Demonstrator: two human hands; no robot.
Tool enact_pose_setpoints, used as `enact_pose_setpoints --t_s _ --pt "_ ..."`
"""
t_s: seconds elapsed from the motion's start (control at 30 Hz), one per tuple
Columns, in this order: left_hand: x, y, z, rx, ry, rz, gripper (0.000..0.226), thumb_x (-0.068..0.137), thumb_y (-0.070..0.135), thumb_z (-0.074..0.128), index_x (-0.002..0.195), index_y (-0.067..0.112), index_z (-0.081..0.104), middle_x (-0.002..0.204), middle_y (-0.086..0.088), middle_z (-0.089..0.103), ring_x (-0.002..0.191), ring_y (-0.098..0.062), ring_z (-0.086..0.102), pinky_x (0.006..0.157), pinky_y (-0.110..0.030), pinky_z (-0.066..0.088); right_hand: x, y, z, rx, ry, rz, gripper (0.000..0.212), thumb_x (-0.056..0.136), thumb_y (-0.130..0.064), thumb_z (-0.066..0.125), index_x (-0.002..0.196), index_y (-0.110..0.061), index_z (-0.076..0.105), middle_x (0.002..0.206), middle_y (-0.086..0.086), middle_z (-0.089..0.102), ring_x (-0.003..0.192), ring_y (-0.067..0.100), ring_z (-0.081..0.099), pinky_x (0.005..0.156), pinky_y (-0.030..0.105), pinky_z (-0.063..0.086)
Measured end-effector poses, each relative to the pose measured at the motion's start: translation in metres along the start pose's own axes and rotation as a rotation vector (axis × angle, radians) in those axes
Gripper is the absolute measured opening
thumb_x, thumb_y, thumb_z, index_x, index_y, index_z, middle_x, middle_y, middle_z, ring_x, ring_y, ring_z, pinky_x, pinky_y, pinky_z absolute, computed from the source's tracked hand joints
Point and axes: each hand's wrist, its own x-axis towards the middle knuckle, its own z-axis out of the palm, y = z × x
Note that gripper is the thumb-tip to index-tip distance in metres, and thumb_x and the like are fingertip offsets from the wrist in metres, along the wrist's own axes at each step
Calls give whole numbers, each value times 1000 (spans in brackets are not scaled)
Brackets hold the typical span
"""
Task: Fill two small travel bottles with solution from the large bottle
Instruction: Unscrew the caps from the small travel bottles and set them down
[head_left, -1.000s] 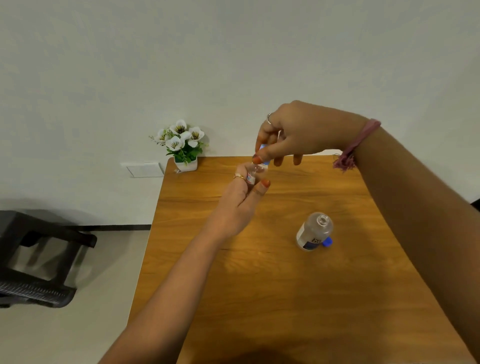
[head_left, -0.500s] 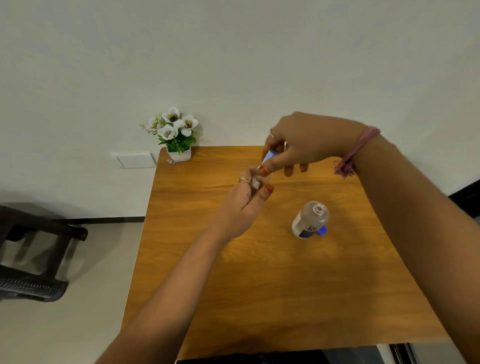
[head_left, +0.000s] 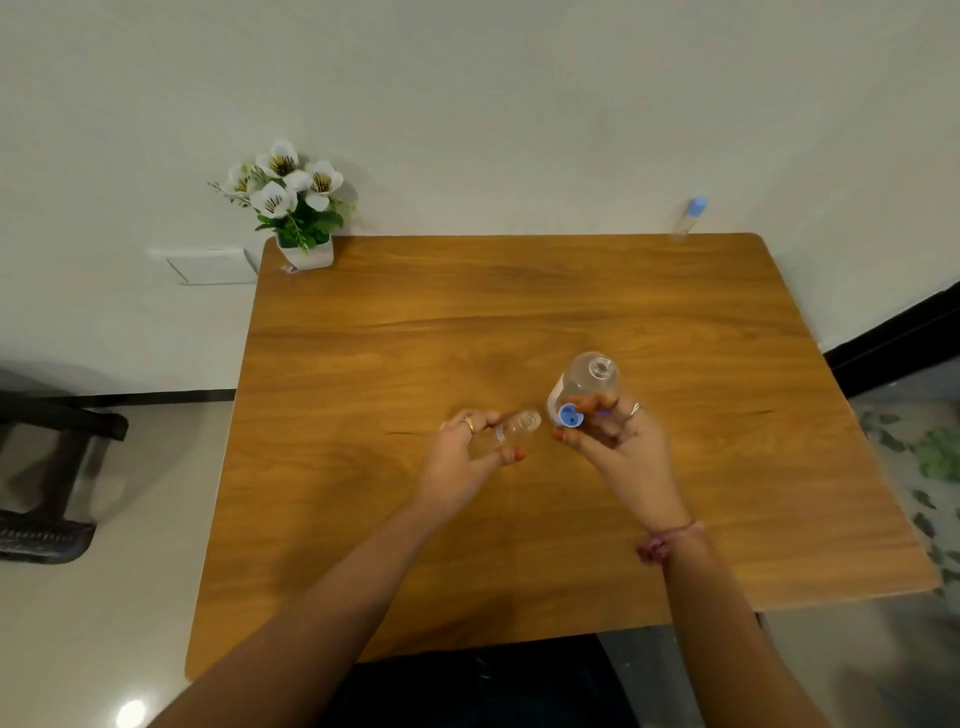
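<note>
Left hand (head_left: 470, 449) grips uncapped travel bottle (head_left: 514, 428) mid-table (head_left: 363, 519), mouth clear for filling; right hand (head_left: 615, 441) pinches its blue cap (head_left: 570, 415) beside open large bottle (head_left: 587, 382). 2nd bottle (head_left: 687, 218) waits, far right corner.

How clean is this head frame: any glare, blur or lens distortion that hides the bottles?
Head view: wide-angle bowing curves the table edges; lower right corner smeared, floor glare spot at lower left. Centre fairly sharp: left hand grips the clear small bottle, hard to outline against the wood; right hand pinches a blue cap before the open large bottle. Second small bottle soft, far.
</note>
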Motion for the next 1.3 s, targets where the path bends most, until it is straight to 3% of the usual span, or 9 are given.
enact_pose_setpoints --t_s 0.17,0.3,0.4,0.53,0.83,0.93,1.03,1.13,1.3 --pt "-1 -17 33 149 38 -60 49 74 21 81 119 16 62 117 3 66 103 -1 53 85 -14 39 -8 62 -9 -151 171 186 38 77 -5 75 106 -22 58 101 -9 69 97 4 65 85 23 53" --pt "4 -28 54 262 -28 -87 47 77 19 78 120 18 58 119 3 65 109 -7 56 88 -16 42 -10 93 -10 -380 161 227 38 79 -10 73 114 -19 58 110 -4 65 104 8 59 91 29 48" --pt "8 -35 62 321 -58 -105 46 80 20 76 121 20 57 120 2 63 113 -12 56 94 -23 45 -11 105 -13 -386 162 254 38 80 -8 72 113 -19 59 107 -4 66 101 8 61 90 26 50" --pt "12 -43 66 345 -66 -79 46 80 23 76 122 21 57 121 1 62 115 -14 55 94 -24 42 -12 114 -13 -393 162 252 39 80 -7 71 113 -23 58 108 -6 65 96 2 59 81 8 45" --pt "16 -50 60 296 -122 -75 72 77 13 78 139 23 44 135 5 50 110 -2 47 93 -15 36 -9 119 -21 -339 131 292 52 75 -3 75 122 -15 55 115 -7 62 101 -1 58 78 9 45" --pt "17 -52 44 223 -236 -95 79 77 0 73 145 19 36 139 3 45 115 -5 50 95 -16 44 -7 117 -35 -331 47 321 56 74 2 74 123 -15 53 117 -8 60 104 4 59 84 18 49" --pt "22 -54 18 200 -299 -127 75 81 -7 64 145 15 33 136 1 47 115 -7 53 78 -4 46 -2 109 -58 -299 15 328 52 74 10 70 117 -16 56 112 0 63 101 16 63 87 31 52" --pt "32 -49 -7 251 -175 -98 57 85 -5 60 137 14 45 129 2 55 105 -6 58 68 -1 44 9 91 -87 -279 18 298 41 74 8 71 105 -18 61 102 6 68 92 14 68 78 24 55" --pt "79 -12 -19 185 170 -99 37 91 3 55 127 12 54 118 -6 65 94 -16 61 76 -22 44 66 50 -136 -194 160 177 26 78 3 71 99 -11 64 92 0 70 81 3 69 71 13 52"
